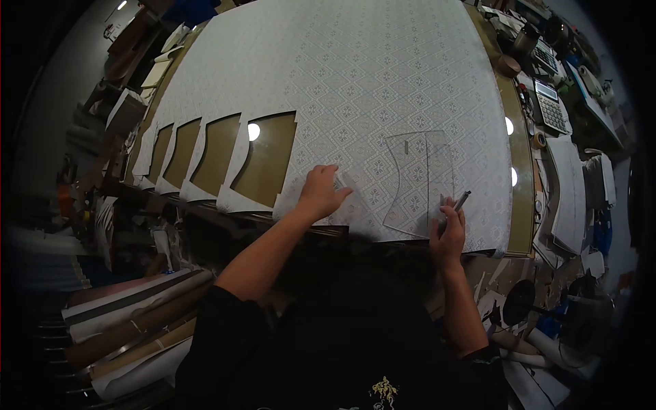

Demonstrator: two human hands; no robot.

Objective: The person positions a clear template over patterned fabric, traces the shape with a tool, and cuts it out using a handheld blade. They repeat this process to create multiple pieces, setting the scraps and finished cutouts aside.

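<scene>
A pale patterned fabric (362,89) with a diamond motif covers the table. My left hand (323,195) rests on it near the front edge, thumb and fingers curled around what looks like a raised fold of the fabric. Flat on the fabric to the right lies a clear template (413,181) with a curved left side and a straight line down it. My right hand (447,236) is at the template's lower right corner. Its fingers are closed on a slim grey pen-like tool (462,199), which points up and to the right.
Several curved cut-outs (263,157) left of my left hand show the olive tabletop (523,205). A calculator (551,106) and a tape roll (539,140) lie along the right side. Rolls of material (137,314) are stacked at lower left; a fan (519,303) stands at lower right.
</scene>
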